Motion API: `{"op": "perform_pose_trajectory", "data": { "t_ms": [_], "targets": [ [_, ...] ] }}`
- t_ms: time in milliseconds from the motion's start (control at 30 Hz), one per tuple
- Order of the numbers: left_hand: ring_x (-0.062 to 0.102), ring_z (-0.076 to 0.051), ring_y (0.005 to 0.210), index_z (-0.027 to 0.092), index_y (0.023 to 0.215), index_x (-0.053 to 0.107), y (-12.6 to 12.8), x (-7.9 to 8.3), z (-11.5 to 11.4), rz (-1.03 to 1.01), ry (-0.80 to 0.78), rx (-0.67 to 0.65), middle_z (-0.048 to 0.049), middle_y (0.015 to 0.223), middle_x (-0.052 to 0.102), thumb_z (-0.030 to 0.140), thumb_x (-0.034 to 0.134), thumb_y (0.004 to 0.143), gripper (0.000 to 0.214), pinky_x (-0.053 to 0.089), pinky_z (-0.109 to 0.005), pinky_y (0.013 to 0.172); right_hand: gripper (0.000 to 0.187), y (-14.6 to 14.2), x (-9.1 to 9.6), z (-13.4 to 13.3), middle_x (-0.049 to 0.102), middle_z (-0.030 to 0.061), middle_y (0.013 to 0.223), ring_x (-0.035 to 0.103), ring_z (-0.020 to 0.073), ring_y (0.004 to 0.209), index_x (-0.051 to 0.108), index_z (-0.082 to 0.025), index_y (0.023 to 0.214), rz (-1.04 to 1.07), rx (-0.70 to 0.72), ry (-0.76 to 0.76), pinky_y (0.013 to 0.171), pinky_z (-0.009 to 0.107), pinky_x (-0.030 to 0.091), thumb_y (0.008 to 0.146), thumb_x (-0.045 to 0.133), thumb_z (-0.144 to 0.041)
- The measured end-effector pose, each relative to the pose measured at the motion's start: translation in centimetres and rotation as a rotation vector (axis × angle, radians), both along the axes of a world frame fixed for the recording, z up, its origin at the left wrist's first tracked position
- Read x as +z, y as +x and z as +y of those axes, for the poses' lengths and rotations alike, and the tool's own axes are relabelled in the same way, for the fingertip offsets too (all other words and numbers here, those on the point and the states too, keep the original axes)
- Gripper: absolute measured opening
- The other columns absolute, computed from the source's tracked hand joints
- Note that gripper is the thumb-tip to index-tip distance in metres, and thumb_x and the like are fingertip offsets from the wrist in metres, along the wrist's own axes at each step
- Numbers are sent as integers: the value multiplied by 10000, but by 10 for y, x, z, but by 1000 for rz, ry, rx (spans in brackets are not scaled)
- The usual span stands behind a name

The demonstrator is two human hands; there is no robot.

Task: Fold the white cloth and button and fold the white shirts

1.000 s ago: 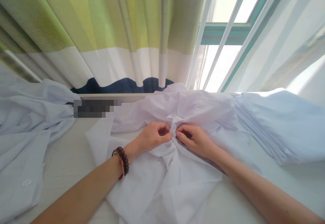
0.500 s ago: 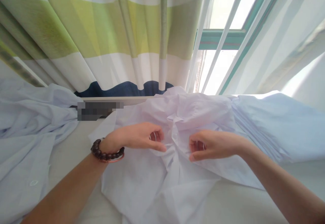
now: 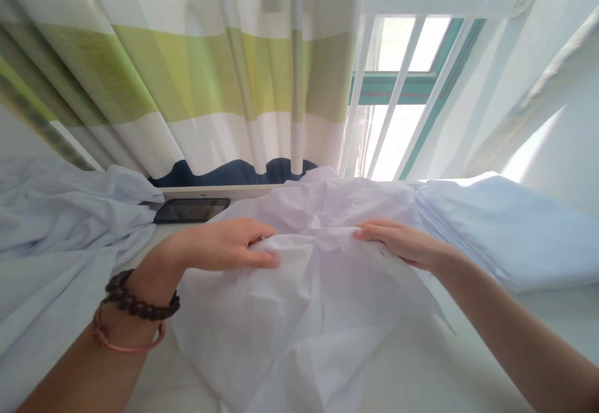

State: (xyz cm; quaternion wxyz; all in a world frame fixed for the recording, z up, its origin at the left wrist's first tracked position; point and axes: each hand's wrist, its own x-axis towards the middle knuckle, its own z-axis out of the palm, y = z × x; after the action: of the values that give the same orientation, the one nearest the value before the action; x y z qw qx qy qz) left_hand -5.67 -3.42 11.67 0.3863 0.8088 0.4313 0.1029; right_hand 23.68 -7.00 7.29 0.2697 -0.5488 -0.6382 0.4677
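Beyond our left grip (image 3: 219,244) lies a flat black rectangular phone (image 3: 191,211); right of our right grip (image 3: 409,244), a folded white fabric stack (image 3: 505,232). Both grips pinch the thin, creased white cloth (image 3: 290,313), which spreads between them and toward us.

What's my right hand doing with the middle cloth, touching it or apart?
Touching: the head view shows your right hand pinching the middle cloth at the fingertips.

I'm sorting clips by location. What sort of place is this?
Probably a room in a home or dormitory, though only one corner shows. A long striped curtain hangs beside a teal-framed window behind a white railing, and a phone lies near white fabric.
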Motion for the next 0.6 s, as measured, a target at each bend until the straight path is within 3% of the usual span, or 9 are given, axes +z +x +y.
{"op": "perform_pose_trajectory", "data": {
  "t_ms": [100,200,267,367,467,600],
  "targets": [
    [669,-200,786,207,949,713,9,-8,-5,1,-305,-219,-17,924,723,325,632,779,223,505,-208,619,240,-1,-2,-2,708,60,839,647,204,663,704,-202,883,124,-58,-174,515,284,496,824,544,-371],
    [661,-221,922,229,1001,702,31,-40,-8,38,-224,-320,-6,995,721,243,597,796,231,503,-265,814,162,-15,-22,-1,696,36,781,625,197,670,703,-198,786,-9,55,-118,541,276,483,797,562,-277],
    [631,-237,1047,239,1056,675,46,-65,-8,-3,-100,-220,-16,1097,699,239,553,827,260,471,-306,923,195,-25,-39,4,689,25,769,619,202,743,680,-188,698,-74,103,49,651,289,489,794,511,-203],
    [565,-227,1175,230,1162,599,61,-91,-5,-86,41,-86,-44,1229,640,266,434,908,305,400,-343,1032,264,-35,-56,17,688,37,782,611,221,805,668,-167,705,-91,46,208,747,324,474,814,430,-204],
    [603,-242,1118,174,1165,560,71,-99,2,-19,180,43,-108,1166,663,268,371,941,308,440,-359,982,291,-37,-64,36,679,40,747,599,218,773,667,-149,734,-90,-61,342,726,310,463,820,405,-245],
    [683,-287,923,129,1084,579,90,-100,19,282,415,168,-159,946,711,237,306,962,317,509,-386,813,309,-37,-70,64,675,47,720,576,208,736,654,-143,731,-128,-202,445,687,285,435,814,393,-285]
  ]
}}
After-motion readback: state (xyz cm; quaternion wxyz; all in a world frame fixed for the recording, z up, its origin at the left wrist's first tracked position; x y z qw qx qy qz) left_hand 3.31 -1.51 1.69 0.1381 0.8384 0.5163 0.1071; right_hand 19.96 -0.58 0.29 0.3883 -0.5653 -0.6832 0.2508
